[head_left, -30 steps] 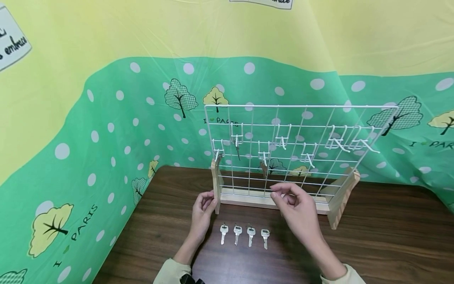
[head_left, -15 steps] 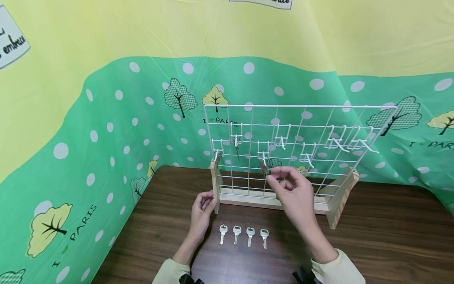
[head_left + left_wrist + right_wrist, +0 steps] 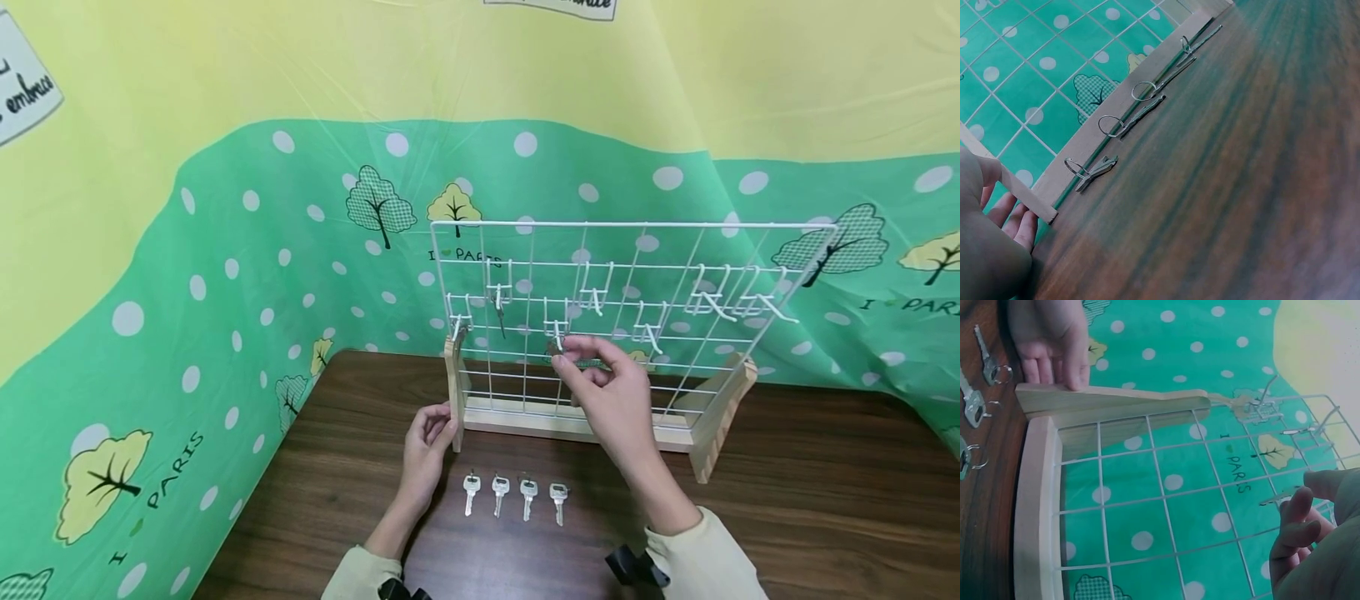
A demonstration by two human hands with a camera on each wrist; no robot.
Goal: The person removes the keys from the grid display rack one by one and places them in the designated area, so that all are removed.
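A white wire grid rack stands upright in wooden legs on the table. My left hand holds the rack's left wooden leg, thumb in front and fingers behind. At a lower middle hook, my right hand pinches a hanging key between thumb and forefinger. In the right wrist view, the key shows beside the fingertips, partly covered. Another key hangs at the upper left hook. Something also hangs from the lower left hook, partly hidden by the leg.
Several silver keys with rings lie in a row on the dark wooden table, in front of the rack; one is the rightmost key. More white hooks, such as the far right hook, project forward. A green and yellow cloth hangs behind.
My right hand has moved up and left from below the lower middle hook to the key hanging there, and now pinches it. The left hand stays on the leg.
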